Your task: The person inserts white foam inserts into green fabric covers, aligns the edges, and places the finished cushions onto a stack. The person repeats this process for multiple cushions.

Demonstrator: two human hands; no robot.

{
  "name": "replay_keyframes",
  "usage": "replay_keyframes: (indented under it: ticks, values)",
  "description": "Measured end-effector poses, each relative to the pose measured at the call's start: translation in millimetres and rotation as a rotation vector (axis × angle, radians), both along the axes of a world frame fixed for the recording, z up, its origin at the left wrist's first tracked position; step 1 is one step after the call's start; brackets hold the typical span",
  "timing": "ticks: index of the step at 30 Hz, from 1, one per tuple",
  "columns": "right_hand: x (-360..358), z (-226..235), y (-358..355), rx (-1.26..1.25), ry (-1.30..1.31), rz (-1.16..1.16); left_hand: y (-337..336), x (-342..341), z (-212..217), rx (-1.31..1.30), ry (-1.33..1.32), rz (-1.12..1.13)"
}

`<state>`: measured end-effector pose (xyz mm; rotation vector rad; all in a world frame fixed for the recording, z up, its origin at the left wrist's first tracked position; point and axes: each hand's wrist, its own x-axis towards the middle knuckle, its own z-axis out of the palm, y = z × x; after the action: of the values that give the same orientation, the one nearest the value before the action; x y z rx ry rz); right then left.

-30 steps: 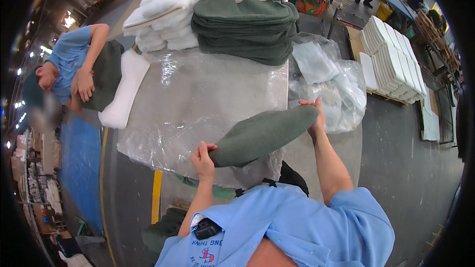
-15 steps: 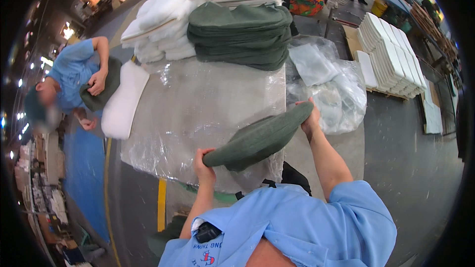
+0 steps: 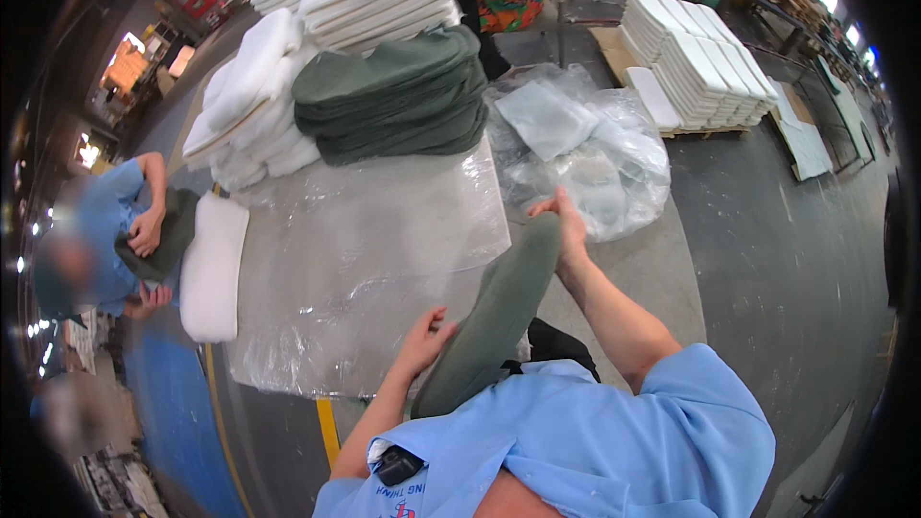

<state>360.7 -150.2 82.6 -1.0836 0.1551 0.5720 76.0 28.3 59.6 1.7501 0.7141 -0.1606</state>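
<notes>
A dark green fabric-covered cushion (image 3: 508,302) is tilted up close against my shirt front, over the near right edge of the plastic-covered table (image 3: 336,259). My right hand (image 3: 570,228) is closed on its upper far end. At its left side, my left hand (image 3: 425,341) has the fingers apart and rests near or against the fabric edge; its thumb is partly hidden. The cushion's lower end comes down by my left forearm. A stack of green fabric covers (image 3: 393,96) lies at the far side of the table.
White pads (image 3: 240,82) are piled behind the table's far left. At the left a co-worker (image 3: 101,216) holds a green piece beside a white pad (image 3: 213,269). Clear plastic bags (image 3: 600,153) lie to the right. More white pads (image 3: 696,58) sit on a pallet farther right.
The cushion has swung from lying across both hands to a steeper tilt nearer my body. My left hand has let go of its lower end and slid up along its side.
</notes>
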Motion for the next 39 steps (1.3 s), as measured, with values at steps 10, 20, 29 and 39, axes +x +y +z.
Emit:
replay_keyframes:
  ticks: [10, 20, 29, 39]
  values:
    - [-14.2, 22.3, -11.1, -0.137, -0.449, -0.074, -28.2, 94.4, -22.0, -0.768, 0.118, -0.15]
    - [-94.7, -53.7, -48.8, 0.292, 0.371, 0.258, 2.4, 85.4, -29.9, -0.636, 0.123, -0.215]
    - [-100.3, -55.0, -28.0, 0.082, 0.39, 0.113, 4.9, 95.3, -57.2, -0.37, 0.074, -0.19]
    - [-91.5, -87.4, -5.2, -0.262, 0.36, 0.068, 7.4, 115.4, -58.6, 0.495, 0.159, -0.17]
